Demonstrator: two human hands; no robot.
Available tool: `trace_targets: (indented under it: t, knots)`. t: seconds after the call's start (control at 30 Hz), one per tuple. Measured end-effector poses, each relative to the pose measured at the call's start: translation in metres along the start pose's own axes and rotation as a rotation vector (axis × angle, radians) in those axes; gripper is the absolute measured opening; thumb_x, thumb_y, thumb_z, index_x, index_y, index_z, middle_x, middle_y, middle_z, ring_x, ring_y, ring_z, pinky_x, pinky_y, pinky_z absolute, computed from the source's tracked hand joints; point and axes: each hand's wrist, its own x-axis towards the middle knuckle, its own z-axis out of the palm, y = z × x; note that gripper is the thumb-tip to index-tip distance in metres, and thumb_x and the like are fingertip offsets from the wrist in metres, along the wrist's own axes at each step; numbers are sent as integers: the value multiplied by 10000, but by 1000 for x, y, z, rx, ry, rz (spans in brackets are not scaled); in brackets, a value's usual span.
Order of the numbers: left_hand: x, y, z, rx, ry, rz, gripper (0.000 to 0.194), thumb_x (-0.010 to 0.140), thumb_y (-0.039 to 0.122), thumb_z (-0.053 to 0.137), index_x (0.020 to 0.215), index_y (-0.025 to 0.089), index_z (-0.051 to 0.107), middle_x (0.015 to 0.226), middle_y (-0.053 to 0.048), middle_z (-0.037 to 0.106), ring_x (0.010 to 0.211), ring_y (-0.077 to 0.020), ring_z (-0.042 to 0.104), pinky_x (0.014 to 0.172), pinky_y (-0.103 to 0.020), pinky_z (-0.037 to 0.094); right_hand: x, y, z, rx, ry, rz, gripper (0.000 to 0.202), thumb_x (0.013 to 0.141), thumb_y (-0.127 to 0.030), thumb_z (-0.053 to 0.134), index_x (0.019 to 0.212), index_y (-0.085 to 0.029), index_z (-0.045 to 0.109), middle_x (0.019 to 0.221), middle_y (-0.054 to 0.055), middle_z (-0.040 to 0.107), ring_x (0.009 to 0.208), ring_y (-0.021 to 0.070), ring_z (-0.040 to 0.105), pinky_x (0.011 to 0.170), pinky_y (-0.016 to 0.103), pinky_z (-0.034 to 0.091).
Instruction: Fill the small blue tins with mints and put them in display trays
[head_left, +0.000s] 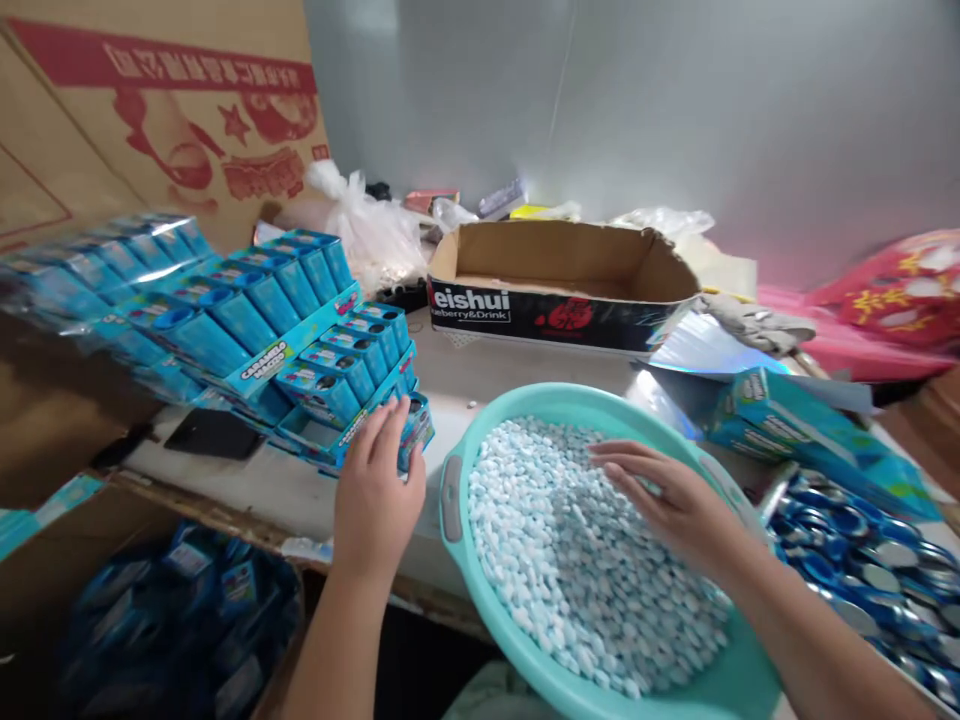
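My left hand [379,490] is at the front right corner of a blue display tray [322,430], its fingers and thumb around a small blue box [418,425]. Several more small boxes [345,360] with dark round openings stand upright in that tray. Over a turquoise basin [461,560] of pale blue and white candies [525,520], my right hand [667,495] reaches in from the right. Its fingers are stretched out and a little apart, just above the candies, and I see nothing held in them.
Filled display trays [247,310] are stacked at left beside a carton [180,120]. An open black-sided box [562,310] stands behind the basin. Shiny blue and silver round pieces [862,560] lie at right. A bin of blue boxes [187,610] sits lower left.
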Motion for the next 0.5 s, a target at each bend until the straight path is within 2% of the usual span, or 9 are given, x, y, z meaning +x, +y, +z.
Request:
trace_targets:
  t: [0.07,0.13,0.17,0.23,0.27,0.3,0.37,0.43,0.5]
  knots:
    - [16,-6,11,105,-119,-122,736,821,192,687,1504,189,412,1447,-177,531,1313,-368,527,1093,-512,439,-2,0,1,8,-19,-54,383,1021,-456,445,1022,-215,743,1253,115,675,1139,269,647,972,422,540]
    - [25,-13,18,189,-221,-296,954,770,223,743,1576,111,245,1346,-246,595,1204,-415,600,978,-538,501,-5,2,1,32,-19,-85,366,1022,-440,446,1053,-227,742,1278,109,661,1158,266,636,988,443,530]
    - [27,-14,18,197,-252,-376,1043,754,242,764,1594,92,164,1269,-250,640,1128,-417,640,908,-528,529,-7,2,0,56,-5,-89,360,1017,-443,456,1072,-230,740,1282,110,659,1166,268,631,998,457,524]
    - [30,-10,14,168,-228,-463,1112,733,292,794,1603,120,123,1170,-206,696,1004,-392,684,806,-490,552,-10,0,-1,167,55,-42,363,993,-474,493,1113,-226,729,1289,117,658,1207,285,610,1035,494,500]
    - [31,-4,10,150,-154,-439,1062,731,312,798,1591,154,195,1166,-177,702,994,-377,683,804,-478,550,-10,-2,-1,283,86,16,381,981,-495,506,1133,-218,718,1285,125,663,1219,294,607,1046,510,494]
    - [33,4,5,131,-67,-352,946,741,316,787,1548,186,312,1179,-150,699,1016,-362,672,835,-472,541,-10,-7,-1,450,111,91,410,977,-515,498,1151,-206,703,1284,136,666,1220,300,613,1048,520,495]
    - [38,25,-6,104,39,-34,612,790,258,719,1372,221,532,1200,-105,692,1077,-330,637,935,-467,500,-6,-21,3,894,115,256,470,1001,-530,407,1173,-175,663,1292,169,662,1188,298,647,1024,518,522]
    - [42,48,-13,107,-17,348,405,827,168,641,1226,236,620,1198,-73,691,1098,-304,602,978,-456,458,2,-39,9,1313,63,359,510,1033,-489,249,1165,-155,612,1343,204,619,1167,280,666,1022,499,527]
    - [45,68,-14,146,-99,652,375,858,123,612,1213,243,630,1172,-56,702,1042,-279,592,932,-431,453,10,-58,15,1523,36,389,517,1046,-440,150,1152,-157,569,1284,200,636,1149,232,674,1023,437,532]
